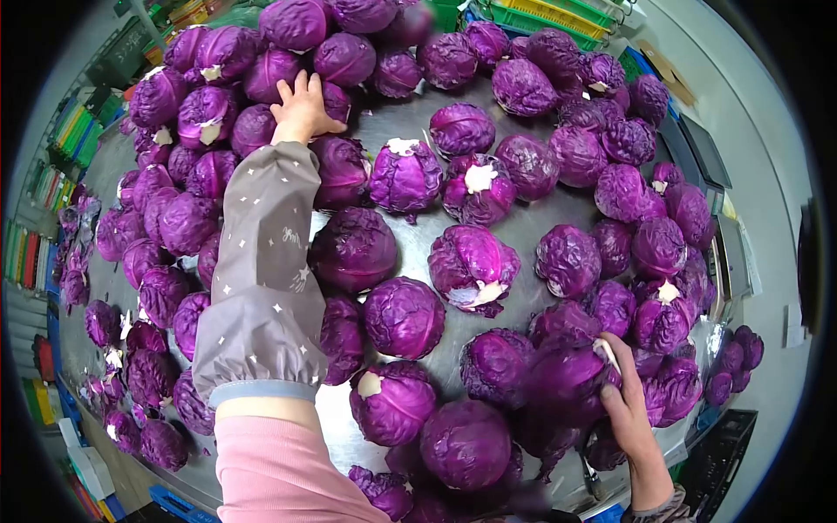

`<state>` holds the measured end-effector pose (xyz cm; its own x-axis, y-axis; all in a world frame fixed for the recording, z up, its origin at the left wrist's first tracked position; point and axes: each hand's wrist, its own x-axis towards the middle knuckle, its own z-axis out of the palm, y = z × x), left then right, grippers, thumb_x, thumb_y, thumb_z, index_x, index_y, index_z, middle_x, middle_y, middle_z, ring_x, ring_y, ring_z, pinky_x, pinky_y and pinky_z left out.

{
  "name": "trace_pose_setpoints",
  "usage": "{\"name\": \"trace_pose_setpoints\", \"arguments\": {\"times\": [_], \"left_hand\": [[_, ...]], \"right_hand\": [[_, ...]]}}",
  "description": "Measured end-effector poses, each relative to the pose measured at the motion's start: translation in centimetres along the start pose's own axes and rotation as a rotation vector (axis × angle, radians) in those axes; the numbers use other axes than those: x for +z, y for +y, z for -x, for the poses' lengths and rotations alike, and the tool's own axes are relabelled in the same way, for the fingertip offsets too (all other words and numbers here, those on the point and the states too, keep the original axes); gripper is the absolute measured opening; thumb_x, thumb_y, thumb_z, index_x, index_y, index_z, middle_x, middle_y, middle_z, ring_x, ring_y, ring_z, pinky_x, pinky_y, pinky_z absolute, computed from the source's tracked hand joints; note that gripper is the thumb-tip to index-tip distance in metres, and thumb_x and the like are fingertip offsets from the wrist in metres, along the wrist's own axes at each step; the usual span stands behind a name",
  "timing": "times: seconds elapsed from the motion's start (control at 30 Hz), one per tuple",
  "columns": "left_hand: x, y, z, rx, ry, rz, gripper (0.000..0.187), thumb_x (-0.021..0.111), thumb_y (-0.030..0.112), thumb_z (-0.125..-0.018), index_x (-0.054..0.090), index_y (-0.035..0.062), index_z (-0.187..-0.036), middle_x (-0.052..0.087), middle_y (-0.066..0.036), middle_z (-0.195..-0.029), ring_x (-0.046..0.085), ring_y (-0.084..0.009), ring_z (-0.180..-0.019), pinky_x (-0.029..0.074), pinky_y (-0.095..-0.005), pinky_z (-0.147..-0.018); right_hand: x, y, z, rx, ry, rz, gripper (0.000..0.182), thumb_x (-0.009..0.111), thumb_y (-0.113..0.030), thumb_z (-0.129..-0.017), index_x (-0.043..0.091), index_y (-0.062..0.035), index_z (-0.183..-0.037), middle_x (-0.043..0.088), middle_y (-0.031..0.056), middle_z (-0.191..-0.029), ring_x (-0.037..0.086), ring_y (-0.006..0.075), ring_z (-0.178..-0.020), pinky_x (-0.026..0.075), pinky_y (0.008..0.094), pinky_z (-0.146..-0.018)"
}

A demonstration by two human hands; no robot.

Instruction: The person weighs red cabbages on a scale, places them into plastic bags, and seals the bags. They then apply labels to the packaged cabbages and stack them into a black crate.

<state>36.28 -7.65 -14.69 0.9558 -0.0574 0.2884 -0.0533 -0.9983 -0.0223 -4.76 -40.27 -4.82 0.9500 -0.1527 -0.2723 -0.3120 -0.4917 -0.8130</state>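
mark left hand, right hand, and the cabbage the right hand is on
left hand (301, 109), head view, back of the hand
right hand (629, 410), head view, back of the hand
cabbage (562, 375), head view, its purple outer leaves, left of the fingers

Bright, even overhead light falling on table (523, 222); soft glare showing on bare metal between cabbages (353, 248). Shadows staying faint beneath them. Fisheye bending table rim, black vignette closing corners. Cabbage near table's front edge blurring slightly.
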Motion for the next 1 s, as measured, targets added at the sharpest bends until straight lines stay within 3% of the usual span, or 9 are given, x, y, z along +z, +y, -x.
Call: {"name": "trace_pose_setpoints", "arguments": {"times": [0.17, 0.27, 0.4, 0.5, 0.53, 0.67, 0.7, 0.8, 1.0], "left_hand": [[-2.5, 0.1, 1.9, 0.125, -0.065, 0.068, 0.082, 0.082, 0.027, -0.05, 0.039, 0.0087, -0.118, 0.042, -0.01, -0.116, 0.04, -0.0378, -0.113, 0.041, -0.0543, -0.084], [-3.3, -0.4, 2.4, 0.124, -0.075, 0.06, 0.079, 0.082, 0.031, -0.049, 0.042, 0.0079, -0.112, 0.043, -0.012, -0.11, 0.045, -0.036, -0.107, 0.042, -0.0539, -0.083], [-1.8, -0.3, 2.1, 0.077, -0.023, 0.146, 0.087, 0.081, 0.037, -0.05, 0.038, 0.0106, -0.12, 0.041, -0.015, -0.114, 0.043, -0.0377, -0.11, 0.042, -0.0531, -0.083], [-0.6, 0.1, 1.9, -0.11, -0.045, 0.293, 0.1, 0.077, 0.049, -0.053, 0.025, 0.022, -0.134, 0.031, -0.017, -0.125, 0.04, -0.0426, -0.112, 0.04, -0.0531, -0.086], [-0.6, -0.2, 1.7, -0.167, 0.023, 0.393, 0.097, 0.077, 0.048, -0.053, 0.028, 0.0214, -0.133, 0.032, -0.018, -0.125, 0.039, -0.0433, -0.112, 0.039, -0.0549, -0.086], [-1.6, 1.2, 1.4, -0.208, -0.187, 0.162, 0.096, 0.078, 0.046, -0.053, 0.031, 0.0179, -0.132, 0.034, -0.017, -0.124, 0.038, -0.0419, -0.113, 0.042, -0.0538, -0.083], [-2.3, 1.6, 1.5, -0.21, -0.217, 0.115, 0.101, 0.075, 0.054, -0.051, 0.03, 0.0152, -0.132, 0.037, -0.025, -0.122, 0.044, -0.044, -0.109, 0.042, -0.0475, -0.087], [-1.7, 1.3, 0.3, -0.218, -0.251, 0.127, 0.1, 0.076, 0.054, -0.051, 0.031, 0.0153, -0.132, 0.038, -0.024, -0.121, 0.047, -0.0419, -0.108, 0.043, -0.0467, -0.086], [-2.0, 1.0, 1.7, -0.194, -0.184, 0.124, 0.092, 0.075, 0.047, -0.052, 0.035, 0.0165, -0.13, 0.04, -0.024, -0.12, 0.049, -0.0424, -0.105, 0.044, -0.0468, -0.085]], "right_hand": [[-0.1, 0.2, 0.1, -0.056, -0.006, 0.027, 0.066, 0.053, -0.037, -0.077, 0.033, 0.0015, -0.127, 0.044, 0.0153, -0.117, 0.042, 0.0234, -0.111, 0.028, 0.0326, -0.097], [-0.1, 0.2, 0.0, -0.07, -0.007, 0.021, 0.067, 0.053, -0.038, -0.078, 0.033, 0.0021, -0.127, 0.044, 0.0157, -0.117, 0.042, 0.0233, -0.112, 0.029, 0.0327, -0.097], [0.1, 0.2, -0.2, -0.093, -0.004, 0.051, 0.068, 0.051, -0.044, -0.081, 0.033, 0.0028, -0.127, 0.045, 0.0162, -0.117, 0.042, 0.0235, -0.112, 0.029, 0.0332, -0.097], [0.2, 0.1, -0.2, -0.094, 0.005, 0.06, 0.07, 0.05, -0.048, -0.081, 0.033, 0.0031, -0.126, 0.045, 0.0163, -0.117, 0.042, 0.0237, -0.112, 0.029, 0.0333, -0.097], [0.1, 0.1, -0.2, -0.092, 0.007, 0.062, 0.07, 0.05, -0.048, -0.081, 0.033, 0.0031, -0.126, 0.045, 0.0163, -0.117, 0.042, 0.0237, -0.112, 0.029, 0.0333, -0.097], [0.2, 0.3, -0.3, -0.1, 0.009, 0.049, 0.07, 0.05, -0.049, -0.081, 0.034, 0.0031, -0.126, 0.045, 0.0159, -0.116, 0.042, 0.0234, -0.111, 0.029, 0.0329, -0.096], [0.2, 0.3, -0.3, -0.095, 0.011, 0.047, 0.07, 0.05, -0.048, -0.081, 0.034, 0.0031, -0.125, 0.045, 0.0157, -0.116, 0.042, 0.0232, -0.111, 0.029, 0.0326, -0.096], [0.4, 0.0, -0.4, -0.084, 0.014, 0.026, 0.069, 0.05, -0.047, -0.081, 0.034, 0.0031, -0.125, 0.046, 0.0153, -0.116, 0.042, 0.0228, -0.111, 0.029, 0.0322, -0.096], [0.1, 0.6, -0.1, -0.124, 0.01, 0.061, 0.068, 0.05, -0.046, -0.081, 0.034, 0.0027, -0.125, 0.046, 0.0156, -0.115, 0.043, 0.0231, -0.11, 0.03, 0.0329, -0.096]]}}
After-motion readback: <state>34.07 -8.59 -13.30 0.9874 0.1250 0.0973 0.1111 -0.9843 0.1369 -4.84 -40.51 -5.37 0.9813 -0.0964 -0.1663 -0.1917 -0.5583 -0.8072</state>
